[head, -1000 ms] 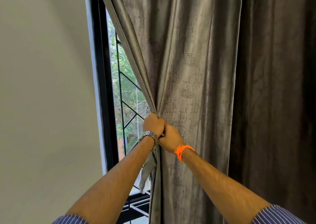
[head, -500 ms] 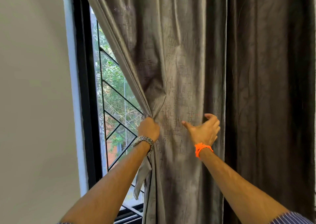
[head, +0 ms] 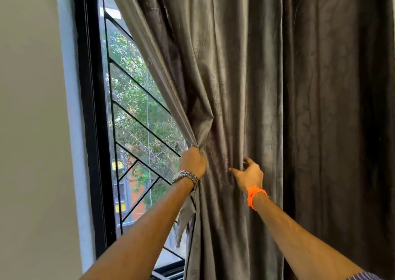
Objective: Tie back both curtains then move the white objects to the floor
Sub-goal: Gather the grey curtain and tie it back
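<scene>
Grey velvety curtain [head: 230, 87] is hanging over the window [head: 132, 130], and I'm bunching its left edge. My left hand [head: 193, 162] is fisted tight on the gathered edge, watch [head: 186, 178] at the wrist. My right hand [head: 249, 174] is spread against the fabric further right, thumb out, fingertips curling into a fold; not a full grip yet, I judge. A second, darker curtain [head: 337, 119] is hanging untouched on the right. Step in hand: gathering the first curtain for tying. A loose strip [head: 184, 220] is dangling below my left wrist, maybe the tieback, can't tell. Next I'm needing to sweep the right hand's fabric toward the left. White objects aren't in view.
</scene>
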The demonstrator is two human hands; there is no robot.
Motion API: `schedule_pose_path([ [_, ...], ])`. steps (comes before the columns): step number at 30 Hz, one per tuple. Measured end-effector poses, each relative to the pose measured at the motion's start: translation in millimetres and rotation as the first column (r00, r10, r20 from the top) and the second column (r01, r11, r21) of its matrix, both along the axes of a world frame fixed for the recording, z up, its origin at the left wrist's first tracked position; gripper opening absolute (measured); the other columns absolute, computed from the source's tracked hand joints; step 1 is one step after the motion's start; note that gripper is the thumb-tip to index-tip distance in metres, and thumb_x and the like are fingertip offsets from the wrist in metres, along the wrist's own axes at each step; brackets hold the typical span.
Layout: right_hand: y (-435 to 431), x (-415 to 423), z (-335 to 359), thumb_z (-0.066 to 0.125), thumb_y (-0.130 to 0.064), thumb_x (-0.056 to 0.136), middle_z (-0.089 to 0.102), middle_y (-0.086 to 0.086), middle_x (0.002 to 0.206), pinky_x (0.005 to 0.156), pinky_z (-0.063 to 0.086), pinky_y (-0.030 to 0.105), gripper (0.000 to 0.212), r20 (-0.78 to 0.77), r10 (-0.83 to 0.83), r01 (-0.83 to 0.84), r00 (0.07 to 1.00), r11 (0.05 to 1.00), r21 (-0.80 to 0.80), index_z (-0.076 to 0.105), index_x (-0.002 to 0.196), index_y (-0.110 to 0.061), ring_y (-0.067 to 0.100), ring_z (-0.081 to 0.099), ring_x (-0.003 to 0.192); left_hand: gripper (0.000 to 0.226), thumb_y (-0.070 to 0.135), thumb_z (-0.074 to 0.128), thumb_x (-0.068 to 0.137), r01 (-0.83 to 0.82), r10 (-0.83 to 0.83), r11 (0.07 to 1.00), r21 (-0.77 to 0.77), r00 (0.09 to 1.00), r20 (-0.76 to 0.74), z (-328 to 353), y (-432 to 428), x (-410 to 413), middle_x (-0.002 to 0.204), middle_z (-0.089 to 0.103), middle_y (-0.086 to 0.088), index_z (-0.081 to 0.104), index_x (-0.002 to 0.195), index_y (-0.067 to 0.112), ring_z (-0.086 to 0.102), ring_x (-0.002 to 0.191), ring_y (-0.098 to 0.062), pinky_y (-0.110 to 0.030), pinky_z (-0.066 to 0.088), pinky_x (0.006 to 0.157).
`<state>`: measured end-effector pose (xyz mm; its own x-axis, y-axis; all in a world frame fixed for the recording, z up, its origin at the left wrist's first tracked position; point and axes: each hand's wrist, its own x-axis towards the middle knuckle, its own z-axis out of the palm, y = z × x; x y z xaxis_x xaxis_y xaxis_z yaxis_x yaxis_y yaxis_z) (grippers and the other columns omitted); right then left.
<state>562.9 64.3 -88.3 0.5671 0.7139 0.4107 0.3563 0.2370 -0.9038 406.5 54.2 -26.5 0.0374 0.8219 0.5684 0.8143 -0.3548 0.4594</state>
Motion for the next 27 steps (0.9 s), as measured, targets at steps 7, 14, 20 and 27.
schedule_pose_path([
  [7, -8, -39, 7, 0.062, -0.008, 0.080, 0.072, 0.019, 0.107, 0.092, 0.052, 0.034, 0.035, 0.139, 0.037, -0.040, 0.990, 0.999, 0.013, 0.070, 0.114, -0.005, 0.034, 0.064, 0.108, 0.025, 0.013, 0.040, 0.100, 0.014, -0.014, 1.000, -0.002, 1.000, 0.028, -5, 7, -8, 0.101, 0.063, -0.021, 0.056, 0.100, -0.005, 0.061, 0.092, -0.036, -0.035, 0.042, 0.068],
  [14, -17, -88, 11, 0.052, -0.006, 0.085, 0.066, 0.028, 0.108, 0.089, 0.053, 0.043, 0.028, 0.257, 0.043, -0.037, 0.966, 0.999, -0.027, 0.066, 0.108, 0.001, 0.045, 0.060, 0.103, 0.030, 0.018, 0.039, 0.102, -0.045, 0.041, 0.998, 0.038, 0.994, 0.098, -19, -8, -38, 0.088, 0.057, -0.015, 0.058, 0.098, -0.005, 0.054, 0.080, -0.029, -0.034, 0.036, 0.068],
  [20, -25, -131, 16, 0.048, 0.002, 0.087, 0.065, 0.028, 0.109, 0.076, 0.051, 0.038, 0.026, 0.345, 0.151, -0.145, 0.926, 0.988, -0.044, 0.063, 0.108, 0.007, 0.044, 0.061, 0.099, 0.036, 0.020, 0.039, 0.101, -0.042, 0.041, 0.999, 0.008, 0.989, 0.144, -28, -21, -66, 0.102, 0.064, -0.025, 0.060, 0.098, -0.008, 0.060, 0.095, -0.039, -0.039, 0.043, 0.075],
  [27, -39, -147, 18, 0.048, 0.000, 0.089, 0.064, 0.025, 0.116, 0.074, 0.045, 0.033, 0.033, 0.501, 0.302, -0.271, 0.811, 0.953, -0.137, 0.056, 0.121, 0.002, 0.040, 0.059, 0.109, 0.040, 0.026, 0.038, 0.104, 0.058, -0.044, 0.997, -0.044, 0.962, 0.268, -29, -37, -81, 0.100, 0.063, -0.024, 0.058, 0.095, -0.006, 0.060, 0.095, -0.038, -0.032, 0.035, 0.069],
])
